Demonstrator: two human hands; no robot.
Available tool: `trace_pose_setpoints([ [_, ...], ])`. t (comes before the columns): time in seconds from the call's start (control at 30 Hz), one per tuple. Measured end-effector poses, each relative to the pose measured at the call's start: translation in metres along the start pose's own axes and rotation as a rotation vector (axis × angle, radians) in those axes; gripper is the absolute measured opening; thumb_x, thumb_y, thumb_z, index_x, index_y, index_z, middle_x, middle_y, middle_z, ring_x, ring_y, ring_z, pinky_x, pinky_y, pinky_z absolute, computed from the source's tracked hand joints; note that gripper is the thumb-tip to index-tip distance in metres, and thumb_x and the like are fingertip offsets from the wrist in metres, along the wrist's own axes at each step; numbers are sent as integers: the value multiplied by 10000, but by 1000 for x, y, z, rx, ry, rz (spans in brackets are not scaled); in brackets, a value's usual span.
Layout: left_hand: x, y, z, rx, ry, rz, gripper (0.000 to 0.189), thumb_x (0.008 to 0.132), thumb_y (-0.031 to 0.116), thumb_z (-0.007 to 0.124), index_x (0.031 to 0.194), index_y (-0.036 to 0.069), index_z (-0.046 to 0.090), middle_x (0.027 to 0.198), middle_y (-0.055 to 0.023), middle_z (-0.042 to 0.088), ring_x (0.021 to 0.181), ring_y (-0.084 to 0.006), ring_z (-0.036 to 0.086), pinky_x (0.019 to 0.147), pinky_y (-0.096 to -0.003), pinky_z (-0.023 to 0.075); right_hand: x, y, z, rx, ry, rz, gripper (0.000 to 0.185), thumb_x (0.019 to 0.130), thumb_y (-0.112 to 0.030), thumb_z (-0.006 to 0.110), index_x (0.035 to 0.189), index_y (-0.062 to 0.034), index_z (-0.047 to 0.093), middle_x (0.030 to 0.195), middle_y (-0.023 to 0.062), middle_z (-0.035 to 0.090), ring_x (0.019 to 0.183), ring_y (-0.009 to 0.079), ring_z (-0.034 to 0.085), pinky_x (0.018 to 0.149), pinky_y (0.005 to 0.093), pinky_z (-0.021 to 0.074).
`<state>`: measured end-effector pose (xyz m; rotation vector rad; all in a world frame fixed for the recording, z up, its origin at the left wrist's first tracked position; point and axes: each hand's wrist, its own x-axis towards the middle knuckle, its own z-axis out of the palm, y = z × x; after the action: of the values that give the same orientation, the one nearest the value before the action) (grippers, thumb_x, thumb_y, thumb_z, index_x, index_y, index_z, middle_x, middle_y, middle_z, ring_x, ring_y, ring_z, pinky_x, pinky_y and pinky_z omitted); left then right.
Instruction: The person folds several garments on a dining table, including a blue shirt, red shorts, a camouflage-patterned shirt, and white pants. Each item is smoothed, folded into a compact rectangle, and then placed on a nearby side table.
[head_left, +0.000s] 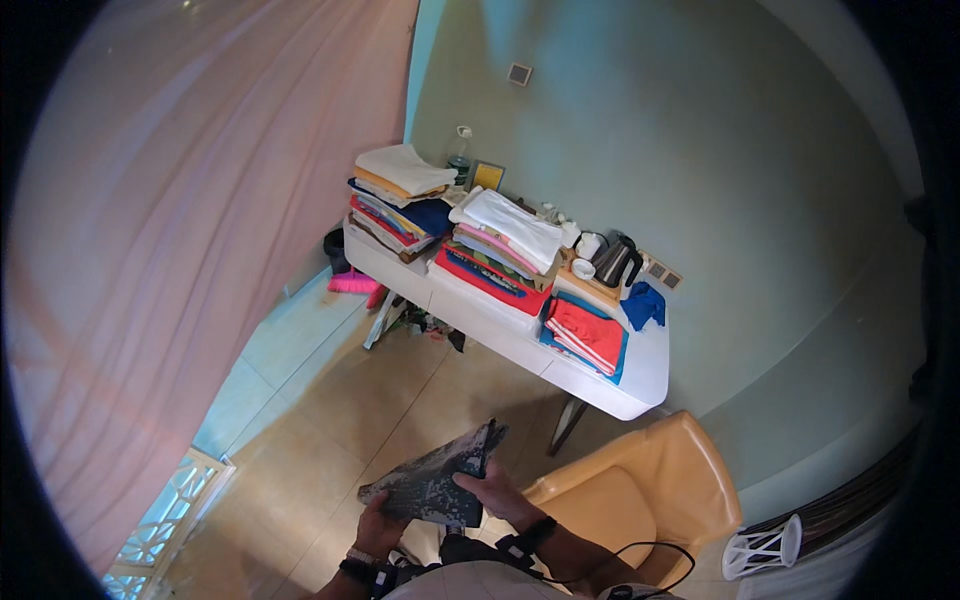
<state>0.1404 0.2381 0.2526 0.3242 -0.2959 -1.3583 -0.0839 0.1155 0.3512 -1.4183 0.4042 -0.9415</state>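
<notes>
A folded dark grey patterned cloth (435, 480) hangs in front of my body, gripped at both ends. My left hand (379, 523) holds its lower left side, thumb on top. On its right edge my right hand (491, 484) grips with the thumb over the face and the fingers hidden behind. Ahead stands a white table (480, 319) with stacks of folded cloth: a tall left stack (401, 199), a middle stack (502, 244) topped with white, and a low right stack (589, 330) with a red striped piece on top.
An electric kettle (616, 261) and white cups stand on a wooden tray (592, 287). Beside them lies a crumpled blue cloth (643, 305). A tan armchair (645, 487) is close on my right. A pink curtain (225, 187) hangs at left; a pink broom (352, 282) is under the table's left end.
</notes>
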Motion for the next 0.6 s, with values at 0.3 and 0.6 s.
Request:
trace_pose_setpoints([
  [0.3,86,33,11,-69,-73,-247,595,1069,487,588,1482,61,555,1427,-163,654,1341,-356,596,1148,-568,470,49,-78,-62,-284,-40,-21,420,928,-172,792,1290,-3,661,1226,80,736,1110,165,678,1013,358,544],
  [0.6,194,23,65,510,-105,-486,639,1071,449,606,1476,-38,522,1392,-162,674,1219,-272,685,1076,-433,547,84,-103,-183,-282,7,192,581,902,-210,821,1405,-20,602,1283,114,723,1178,228,674,1059,395,529],
])
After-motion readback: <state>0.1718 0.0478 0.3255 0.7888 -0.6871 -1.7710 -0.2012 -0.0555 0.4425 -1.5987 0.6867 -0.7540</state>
